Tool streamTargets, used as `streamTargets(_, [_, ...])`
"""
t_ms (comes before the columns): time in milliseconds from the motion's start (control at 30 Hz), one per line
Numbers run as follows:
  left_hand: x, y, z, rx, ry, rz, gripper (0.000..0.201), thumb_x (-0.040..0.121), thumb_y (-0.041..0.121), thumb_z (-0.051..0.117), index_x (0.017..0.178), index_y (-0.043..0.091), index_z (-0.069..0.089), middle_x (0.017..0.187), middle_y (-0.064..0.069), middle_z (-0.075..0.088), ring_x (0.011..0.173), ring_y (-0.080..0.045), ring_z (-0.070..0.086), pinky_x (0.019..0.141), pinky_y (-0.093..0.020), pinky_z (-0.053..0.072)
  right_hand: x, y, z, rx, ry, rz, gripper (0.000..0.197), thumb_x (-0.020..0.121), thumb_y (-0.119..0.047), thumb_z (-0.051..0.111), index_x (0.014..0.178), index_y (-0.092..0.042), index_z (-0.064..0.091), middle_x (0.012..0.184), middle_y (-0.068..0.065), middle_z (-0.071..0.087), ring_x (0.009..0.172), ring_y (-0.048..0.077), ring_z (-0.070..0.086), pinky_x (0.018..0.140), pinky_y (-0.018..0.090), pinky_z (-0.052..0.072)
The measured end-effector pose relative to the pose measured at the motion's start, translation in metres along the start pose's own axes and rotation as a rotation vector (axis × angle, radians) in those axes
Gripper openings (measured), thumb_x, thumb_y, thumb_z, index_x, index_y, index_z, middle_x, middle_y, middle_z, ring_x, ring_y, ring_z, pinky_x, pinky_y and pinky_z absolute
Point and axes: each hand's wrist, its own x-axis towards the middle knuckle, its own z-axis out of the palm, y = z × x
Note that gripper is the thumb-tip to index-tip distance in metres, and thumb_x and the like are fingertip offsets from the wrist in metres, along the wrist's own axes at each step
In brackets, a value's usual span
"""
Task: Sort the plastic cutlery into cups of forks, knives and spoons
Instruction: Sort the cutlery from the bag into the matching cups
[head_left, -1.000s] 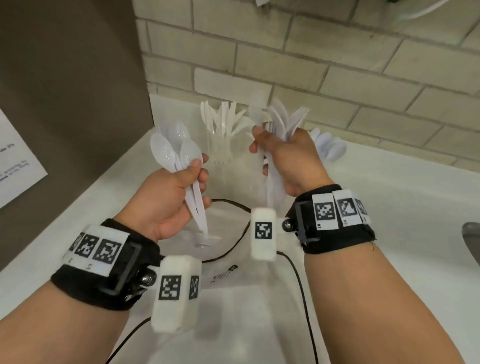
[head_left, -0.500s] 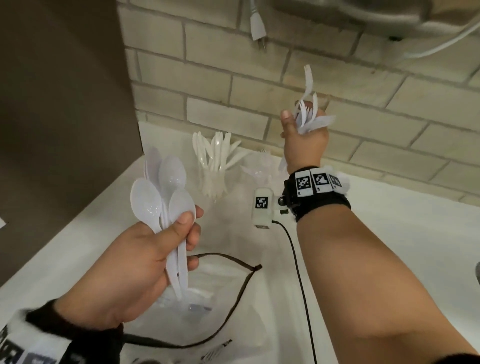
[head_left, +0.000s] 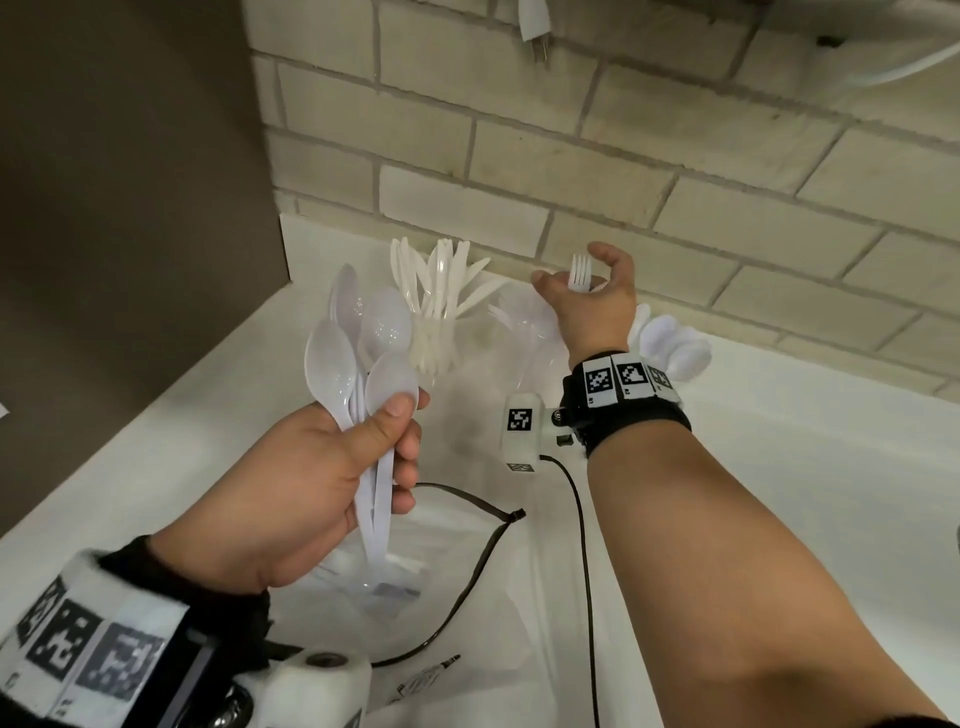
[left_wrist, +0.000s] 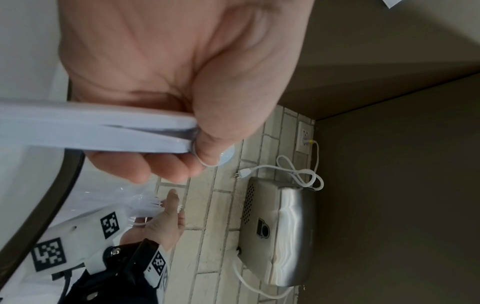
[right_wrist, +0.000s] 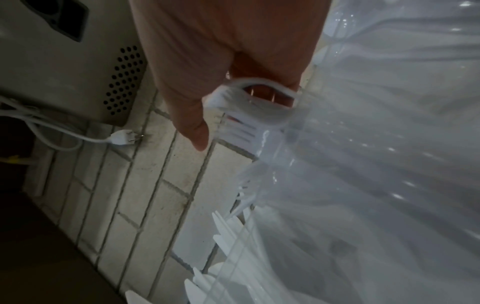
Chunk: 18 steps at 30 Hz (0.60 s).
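Left grip (head_left: 291, 483) clasps a spoon bundle (head_left: 358, 353), bowls toward 12 o'clock, handles toward 6; right grip (head_left: 592, 296) pinches upright forks (head_left: 579, 273) at the counter (head_left: 805, 467) back edge, against the brick wall (head_left: 675, 171).

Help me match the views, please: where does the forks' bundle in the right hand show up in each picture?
Head: forks upper centre, tines up, in the right hand.
Left wrist: lower left, tines at the right hand's fingers.
Right wrist: centre, just below the palm.
Shared landmark: the dangling white plug.

Brick wall (head_left: 519, 130); white counter (head_left: 831, 493)
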Motion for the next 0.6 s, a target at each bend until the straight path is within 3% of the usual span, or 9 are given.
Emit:
streamTargets(67, [0.000, -0.001, 0.002, -0.002, -0.009, -0.001, 0.023, 0.080, 0.031, 0.059, 0.096, 0.014, 0.064, 0.067, -0.003, 0.053, 0.058, -0.015, 0.052, 0.053, -0.027, 0.050, -0.002, 0.001, -0.001, -0.053, -0.027, -0.022, 0.063, 0.068, -0.024, 0.083, 0.120, -0.028, 0.047, 0.095, 0.001, 0.069, 0.085, 0.012, 0.065, 0.076, 0.020, 0.050])
streamTargets(133, [-0.001, -0.002, 0.003, -0.006, -0.017, 0.002, 0.023, 0.080, 0.030, 0.059, 0.096, 0.014, 0.064, 0.067, -0.003, 0.052, 0.058, -0.015, 0.051, 0.053, -0.026, 0.050, -0.005, 0.002, -0.004, -0.088, -0.019, -0.078, 0.064, 0.071, -0.026, 0.082, 0.124, -0.027, 0.046, 0.106, 0.000, 0.065, 0.094, 0.012, 0.063, 0.079, 0.019, 0.049])
streamTargets(200, [-0.001, -0.002, 0.004, -0.012, -0.022, 0.002, 0.023, 0.080, 0.030, 0.059, 0.096, 0.014, 0.063, 0.067, -0.002, 0.052, 0.058, -0.015, 0.050, 0.053, -0.026, 0.050, -0.007, 0.002, -0.003, -0.137, -0.046, -0.153, 0.047, 0.083, -0.028, 0.072, 0.126, -0.024, 0.052, 0.118, 0.000, 0.061, 0.106, 0.013, 0.058, 0.085, 0.019, 0.046])
streamTargets(233, [0.000, -0.001, 0.005, -0.016, -0.025, 0.000, 0.023, 0.081, 0.029, 0.059, 0.097, 0.013, 0.063, 0.066, -0.002, 0.052, 0.058, -0.015, 0.051, 0.053, -0.026, 0.050, -0.006, 0.004, -0.002, -0.212, -0.099, -0.167, 0.037, 0.091, -0.030, 0.063, 0.126, -0.020, 0.056, 0.124, 0.002, 0.061, 0.111, 0.015, 0.056, 0.090, 0.020, 0.044])
streamTargets(300, [0.001, -0.001, 0.007, -0.022, -0.031, -0.011, 0.024, 0.081, 0.029, 0.059, 0.098, 0.013, 0.063, 0.066, -0.002, 0.053, 0.058, -0.015, 0.051, 0.054, -0.027, 0.051, -0.007, 0.007, 0.000, -0.380, -0.213, -0.143, 0.038, 0.099, -0.035, 0.045, 0.124, -0.011, 0.059, 0.128, 0.011, 0.060, 0.113, 0.021, 0.055, 0.101, 0.030, 0.042])
streamTargets(367, [0.002, -0.001, 0.009, -0.019, -0.038, -0.018, 0.022, 0.083, 0.029, 0.059, 0.098, 0.014, 0.063, 0.066, 0.000, 0.054, 0.058, -0.014, 0.052, 0.055, -0.027, 0.051, -0.012, 0.005, -0.002, -0.421, -0.213, -0.145, 0.043, 0.100, -0.039, 0.041, 0.124, -0.009, 0.059, 0.130, 0.013, 0.058, 0.118, 0.024, 0.052, 0.106, 0.039, 0.040])
streamTargets(433, [0.003, -0.001, 0.012, -0.010, -0.044, -0.013, 0.020, 0.084, 0.029, 0.058, 0.097, 0.014, 0.063, 0.065, 0.001, 0.054, 0.057, -0.013, 0.052, 0.055, -0.026, 0.051, -0.017, -0.009, -0.006, -0.393, -0.132, -0.257, 0.040, 0.098, -0.038, 0.046, 0.124, -0.011, 0.061, 0.131, 0.009, 0.057, 0.126, 0.023, 0.048, 0.108, 0.038, 0.037])
streamTargets(533, [0.004, -0.001, 0.018, 0.015, -0.052, -0.011, 0.017, 0.088, 0.028, 0.057, 0.096, 0.015, 0.064, 0.065, 0.002, 0.055, 0.055, -0.013, 0.053, 0.055, -0.026, 0.050, -0.038, -0.052, -0.015, -0.332, -0.150, -0.290, 0.034, 0.096, -0.039, 0.051, 0.112, -0.014, 0.067, 0.116, 0.003, 0.064, 0.114, 0.019, 0.055, 0.100, 0.033, 0.041])
streamTargets(600, [0.004, -0.001, 0.022, 0.038, -0.066, -0.024, 0.016, 0.092, 0.027, 0.055, 0.097, 0.015, 0.063, 0.065, 0.002, 0.055, 0.050, -0.013, 0.052, 0.052, -0.027, 0.049, -0.065, -0.080, -0.021, -0.111, -0.368, -0.161, 0.030, 0.090, -0.045, 0.058, 0.105, -0.020, 0.067, 0.101, -0.003, 0.069, 0.097, 0.014, 0.063, 0.089, 0.031, 0.048])
